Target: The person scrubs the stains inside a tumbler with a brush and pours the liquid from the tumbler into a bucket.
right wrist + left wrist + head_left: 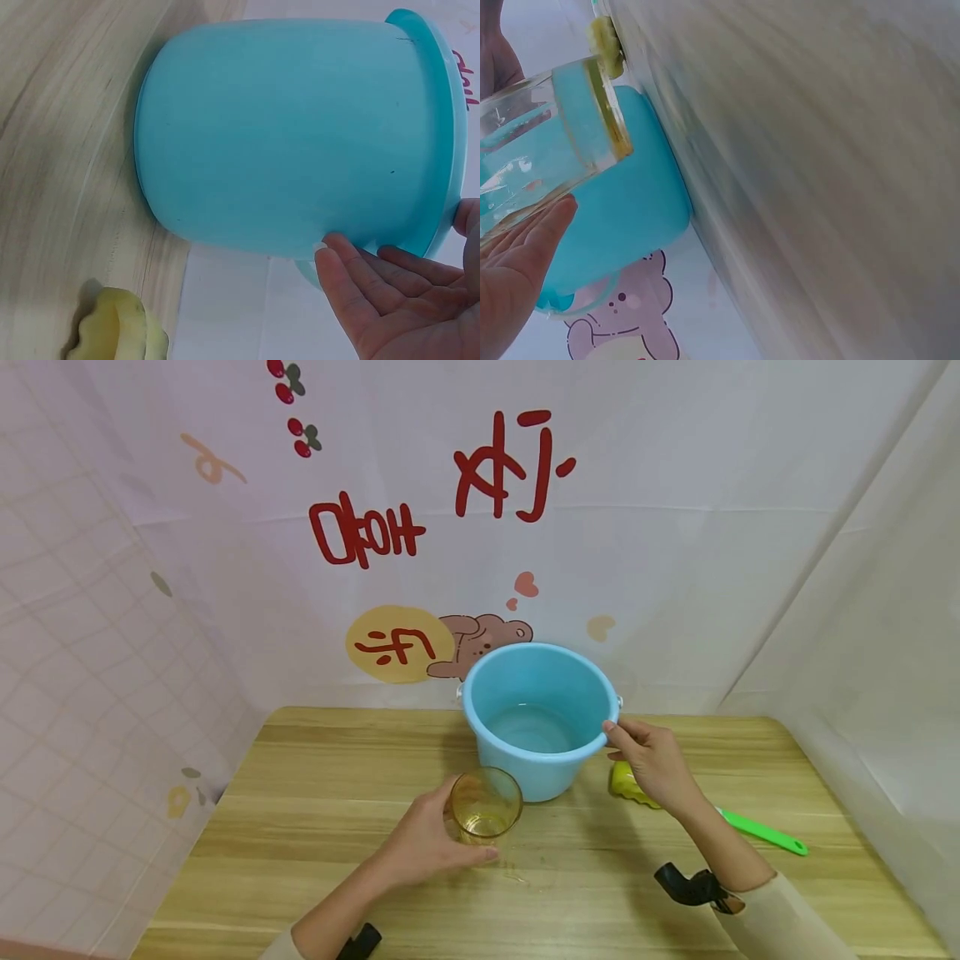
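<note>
My left hand (427, 843) holds an amber-tinted clear glass (487, 839), thumb on the near side and fingers round the far side. In the left wrist view the thick base of the glass (607, 109) is raised off the table, in front of the bucket. A light-blue bucket (525, 777) stands at the back, with some clear water (532, 728) in its bottom. My right hand (652, 760) pinches the bucket's right rim, thumb on top. Its other fingers (345, 277) reach along the outer wall beneath the rim, in the right wrist view.
A yellow wavy-edged sponge head (630, 783) lies right of the bucket, partly behind my right hand. A green handle (765, 833) extends to its right. Wet drops mark the wooden table (337, 777) below the glass. A printed white cloth (660, 527) hangs behind.
</note>
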Tool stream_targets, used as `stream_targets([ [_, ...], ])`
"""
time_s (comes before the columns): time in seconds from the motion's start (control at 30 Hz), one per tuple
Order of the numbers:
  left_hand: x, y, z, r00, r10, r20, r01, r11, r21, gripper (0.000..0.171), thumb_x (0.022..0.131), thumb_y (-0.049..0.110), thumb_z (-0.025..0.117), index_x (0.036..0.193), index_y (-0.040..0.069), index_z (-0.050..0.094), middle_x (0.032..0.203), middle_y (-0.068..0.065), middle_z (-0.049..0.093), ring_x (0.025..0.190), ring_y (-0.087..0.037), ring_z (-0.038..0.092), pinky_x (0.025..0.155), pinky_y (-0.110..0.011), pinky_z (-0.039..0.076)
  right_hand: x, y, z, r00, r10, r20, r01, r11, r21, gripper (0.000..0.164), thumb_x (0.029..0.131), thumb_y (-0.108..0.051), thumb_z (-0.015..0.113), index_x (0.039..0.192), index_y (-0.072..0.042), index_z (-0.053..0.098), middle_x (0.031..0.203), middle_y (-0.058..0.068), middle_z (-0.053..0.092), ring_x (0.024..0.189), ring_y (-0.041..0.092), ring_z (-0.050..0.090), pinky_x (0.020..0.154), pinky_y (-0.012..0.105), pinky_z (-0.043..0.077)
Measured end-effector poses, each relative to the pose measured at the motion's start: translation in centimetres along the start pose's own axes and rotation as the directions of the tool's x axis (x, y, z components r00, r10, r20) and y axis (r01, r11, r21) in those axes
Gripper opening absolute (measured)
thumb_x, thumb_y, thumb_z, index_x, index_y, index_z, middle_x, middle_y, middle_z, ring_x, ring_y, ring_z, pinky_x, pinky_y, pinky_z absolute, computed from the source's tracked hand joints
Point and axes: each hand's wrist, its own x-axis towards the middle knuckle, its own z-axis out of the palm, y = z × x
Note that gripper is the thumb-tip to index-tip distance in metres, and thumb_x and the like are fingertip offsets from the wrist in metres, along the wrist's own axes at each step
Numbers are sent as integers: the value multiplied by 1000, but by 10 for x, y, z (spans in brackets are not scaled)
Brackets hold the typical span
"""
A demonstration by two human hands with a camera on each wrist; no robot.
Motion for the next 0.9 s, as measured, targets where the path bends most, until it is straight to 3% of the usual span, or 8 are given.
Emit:
stream_targets([
  [0.3,-3,-1,-11,997,-31,-76,25,997,-71,80,71,25,100,137,16,56,126,-2,67,120,-23,64,103,-39,54,0,-1,0,1000,2,16,-2,1000,13,53,110,-32,58,143,10,56,134,30,64,107,46,71,82,29,62],
  [0.4,-4,-1,-14,992,-37,-121,30,998,-63,82,70,27,100,137,13,56,126,-6,68,119,-23,64,103,-43,54,0,-1,0,1000,2,17,-2,1000,14,53,110,-32,58,143,9,57,134,30,64,107,46,71,82,29,62],
  [0.63,-4,4,-20,980,-42,-193,39,999,-21,86,71,25,100,143,18,55,127,1,67,119,-17,63,102,-49,53,0,-2,0,1000,-1,20,0,1000,20,54,110,-32,58,144,10,55,134,30,64,107,47,70,82,32,62],
  [0.9,3,7,-30,972,3,-237,4,999,32,86,73,28,99,145,16,53,129,-3,67,121,-21,63,104,-53,52,-1,-3,0,1000,14,27,-14,1000,14,55,110,-32,58,145,9,54,135,30,63,107,48,70,84,35,62],
])
